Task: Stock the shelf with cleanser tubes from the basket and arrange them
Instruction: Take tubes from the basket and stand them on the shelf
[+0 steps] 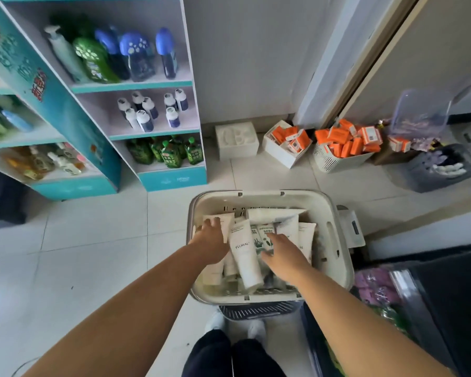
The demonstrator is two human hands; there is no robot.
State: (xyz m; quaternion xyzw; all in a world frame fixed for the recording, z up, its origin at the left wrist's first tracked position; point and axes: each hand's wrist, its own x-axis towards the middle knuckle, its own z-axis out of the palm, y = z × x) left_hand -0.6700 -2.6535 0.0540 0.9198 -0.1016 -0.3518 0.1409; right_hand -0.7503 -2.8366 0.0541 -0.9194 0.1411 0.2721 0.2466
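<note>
Head view: the cream basket (340, 257) stands just ahead of the person's feet, heaped with white tubes (244, 251). The left hand (211, 240) lies spread on the tubes at the left. The right hand (283, 253) reaches flat over the leaf-printed ones. Neither grips anything yet. It seems best to take the topmost tubes by the body, one per hand, then carry them to the shelf (136, 84) at upper left.

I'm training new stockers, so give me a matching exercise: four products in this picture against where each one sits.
Things:
1. FLORAL tube
2. orange boxes
3. green pouches
4. blue-capped bottles

Places:
A. bottom shelf
B. cream basket
C. top visible shelf
D. floor containers by the wall

Pairs: 1-B, 2-D, 3-A, 4-C
</note>
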